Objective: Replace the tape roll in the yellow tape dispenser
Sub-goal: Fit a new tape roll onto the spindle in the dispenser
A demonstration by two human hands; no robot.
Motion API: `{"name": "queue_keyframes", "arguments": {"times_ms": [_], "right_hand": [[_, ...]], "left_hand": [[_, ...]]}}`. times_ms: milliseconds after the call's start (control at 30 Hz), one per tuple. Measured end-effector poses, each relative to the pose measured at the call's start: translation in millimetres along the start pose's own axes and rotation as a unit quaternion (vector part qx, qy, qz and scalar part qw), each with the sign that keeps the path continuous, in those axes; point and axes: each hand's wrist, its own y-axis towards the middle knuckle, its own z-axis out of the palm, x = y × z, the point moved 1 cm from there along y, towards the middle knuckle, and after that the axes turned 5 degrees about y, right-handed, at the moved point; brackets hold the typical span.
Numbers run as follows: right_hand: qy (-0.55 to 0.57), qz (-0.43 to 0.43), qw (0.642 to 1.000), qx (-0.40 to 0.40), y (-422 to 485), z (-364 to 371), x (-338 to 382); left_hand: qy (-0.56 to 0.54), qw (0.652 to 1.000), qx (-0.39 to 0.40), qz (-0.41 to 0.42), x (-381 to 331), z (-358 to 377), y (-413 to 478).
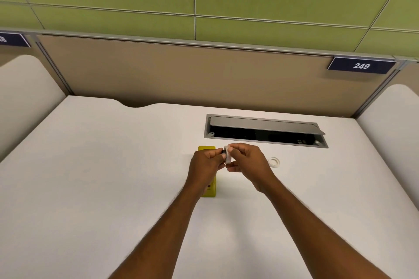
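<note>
The yellow tape dispenser (212, 188) stands on the white desk, mostly hidden under my left hand (205, 164); only its far end and near end show. My right hand (247, 161) pinches a white tape roll (227, 154) held on edge just above and to the right of the dispenser. My left hand's fingertips grip a small dark piece, apparently the hub, pressed against the roll's left face. A second, thin whitish ring (274, 161), apparently a tape core, lies flat on the desk to the right of my right hand.
A grey cable hatch (265, 130) with its lid propped open is set into the white desk (102, 176) behind my hands. A beige partition (181, 70) with a dark sign reading 249 closes off the back. Rounded white dividers stand at both sides.
</note>
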Motion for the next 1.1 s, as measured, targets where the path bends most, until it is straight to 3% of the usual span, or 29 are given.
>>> {"name": "queue_keyframes", "arguments": {"times_ms": [233, 433, 567, 700, 833, 1100], "right_hand": [[-0.136, -0.005, 0.991, -0.010, 3, 20, 5], [-0.207, 0.009, 0.975, -0.081, 11, 46, 8], [-0.247, 0.039, 0.963, -0.105, 21, 59, 9], [-0.249, 0.056, 0.960, -0.115, 38, 69, 5], [-0.246, 0.059, 0.961, -0.113, 52, 81, -5], [-0.326, 0.068, 0.932, -0.146, 66, 96, -27]], "left_hand": [[0.032, 0.999, 0.019, 0.016, 9, -11, 2], [0.056, 0.998, 0.023, 0.014, 16, -19, 5], [0.076, 0.996, -0.043, 0.009, 21, -30, 9], [0.118, 0.982, -0.134, 0.062, 44, -48, 9], [0.177, 0.976, -0.072, 0.106, 75, -52, 3], [0.242, 0.963, 0.031, 0.117, 115, -47, 10]]}}
